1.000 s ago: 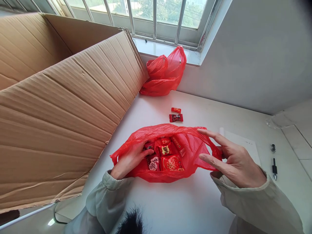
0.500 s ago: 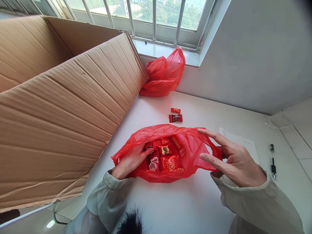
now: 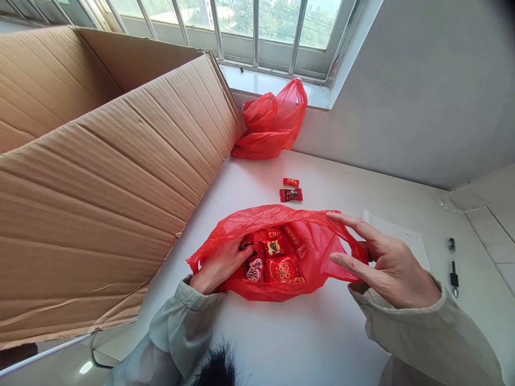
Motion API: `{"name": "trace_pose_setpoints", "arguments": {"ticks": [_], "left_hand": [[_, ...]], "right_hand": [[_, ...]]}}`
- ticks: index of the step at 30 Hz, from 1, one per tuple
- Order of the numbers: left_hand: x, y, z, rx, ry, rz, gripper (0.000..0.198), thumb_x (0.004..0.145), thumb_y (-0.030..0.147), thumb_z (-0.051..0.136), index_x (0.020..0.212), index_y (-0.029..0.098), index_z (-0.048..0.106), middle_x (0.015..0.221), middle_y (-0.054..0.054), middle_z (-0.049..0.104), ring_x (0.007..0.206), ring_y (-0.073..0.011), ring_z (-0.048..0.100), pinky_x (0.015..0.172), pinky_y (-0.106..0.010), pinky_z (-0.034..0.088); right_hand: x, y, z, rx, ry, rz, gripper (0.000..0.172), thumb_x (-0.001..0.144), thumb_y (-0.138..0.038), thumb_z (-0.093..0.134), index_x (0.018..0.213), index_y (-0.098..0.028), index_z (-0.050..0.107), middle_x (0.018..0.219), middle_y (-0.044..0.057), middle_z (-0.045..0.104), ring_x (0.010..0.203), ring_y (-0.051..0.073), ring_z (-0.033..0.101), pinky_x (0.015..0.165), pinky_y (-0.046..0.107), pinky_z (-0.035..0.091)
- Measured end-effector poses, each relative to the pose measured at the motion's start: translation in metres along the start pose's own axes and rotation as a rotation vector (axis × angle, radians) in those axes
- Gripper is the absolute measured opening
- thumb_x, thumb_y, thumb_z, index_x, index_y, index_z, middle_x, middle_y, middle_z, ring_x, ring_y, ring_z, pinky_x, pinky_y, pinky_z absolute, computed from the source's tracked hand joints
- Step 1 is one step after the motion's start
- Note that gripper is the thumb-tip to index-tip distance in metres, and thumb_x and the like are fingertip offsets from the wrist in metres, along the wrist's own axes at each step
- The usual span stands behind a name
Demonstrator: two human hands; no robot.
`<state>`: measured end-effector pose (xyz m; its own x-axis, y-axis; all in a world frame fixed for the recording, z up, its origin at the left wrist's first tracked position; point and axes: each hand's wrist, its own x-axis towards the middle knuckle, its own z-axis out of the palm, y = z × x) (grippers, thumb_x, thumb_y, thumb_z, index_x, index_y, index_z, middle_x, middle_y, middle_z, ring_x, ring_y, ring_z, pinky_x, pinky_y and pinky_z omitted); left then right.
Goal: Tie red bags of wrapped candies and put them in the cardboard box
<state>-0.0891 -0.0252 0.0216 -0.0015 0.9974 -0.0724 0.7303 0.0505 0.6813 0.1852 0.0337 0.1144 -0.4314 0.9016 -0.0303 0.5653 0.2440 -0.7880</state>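
A red plastic bag [image 3: 257, 294] lies on the white table with its mouth spread wide. Inside are several wrapped sweets: a large red packet [image 3: 284, 269], a pink-and-dark packet [image 3: 254, 269], a gold-and-red sweet [image 3: 273, 247] and a slim red packet [image 3: 295, 239]. My left hand [image 3: 221, 265] reaches into the bag's left side. Its thumb lies by a dark-wrapped sweet [image 3: 246, 242], and the other fingers are mostly hidden. At the right handle, my right hand [image 3: 388, 262] stretches the mouth with thumb and forefinger apart, the other fingers curled at the gathered plastic.
Behind the bag lie a small red sweet [image 3: 291, 182] and a dark red sweet [image 3: 291, 194]. A large open cardboard box [image 3: 120, 198] fills the left. Another red bag [image 3: 273, 123] rests near the window. At right are white paper [image 3: 402, 238] and a pen [image 3: 454, 279].
My left hand has shifted very slightly right inside the bag, and a little more of the dark sweet by its thumb shows. My right hand keeps its place.
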Motion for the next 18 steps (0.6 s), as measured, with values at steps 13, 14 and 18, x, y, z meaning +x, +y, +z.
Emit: {"name": "trace_pose_setpoints", "arguments": {"ticks": [13, 14, 18], "left_hand": [[-0.0020, -0.0027, 0.0014, -0.097, 0.006, -0.060, 0.031, 0.091, 0.041, 0.046, 0.110, 0.023, 0.062, 0.117, -0.005, 0.067, 0.114, -0.0252, 0.058, 0.106, -0.044, 0.038], [-0.0021, -0.0013, 0.0001, -0.114, -0.002, -0.073, 0.031, 0.090, 0.042, 0.047, 0.110, 0.023, 0.062, 0.117, -0.004, 0.067, 0.113, -0.0251, 0.058, 0.105, -0.044, 0.039], [-0.0024, 0.0027, -0.0064, -0.194, -0.063, -0.125, 0.028, 0.087, 0.043, 0.053, 0.105, 0.024, 0.064, 0.117, -0.002, 0.068, 0.111, -0.0255, 0.060, 0.104, -0.043, 0.041]], "right_hand": [[0.0004, -0.0006, -0.0001, 0.014, 0.005, -0.009, 0.052, 0.080, -0.038, 0.063, 0.130, -0.028, 0.055, 0.111, 0.006, 0.063, 0.040, 0.003, 0.039, 0.039, 0.022, 0.043], [0.0004, -0.0006, -0.0001, 0.002, 0.007, -0.012, 0.051, 0.080, -0.038, 0.063, 0.129, -0.028, 0.056, 0.110, 0.006, 0.063, 0.041, 0.004, 0.038, 0.039, 0.022, 0.042], [0.0006, -0.0001, -0.0003, -0.019, 0.006, -0.019, 0.050, 0.081, -0.039, 0.061, 0.129, -0.028, 0.056, 0.103, 0.006, 0.063, 0.042, 0.005, 0.038, 0.040, 0.022, 0.041]]}}
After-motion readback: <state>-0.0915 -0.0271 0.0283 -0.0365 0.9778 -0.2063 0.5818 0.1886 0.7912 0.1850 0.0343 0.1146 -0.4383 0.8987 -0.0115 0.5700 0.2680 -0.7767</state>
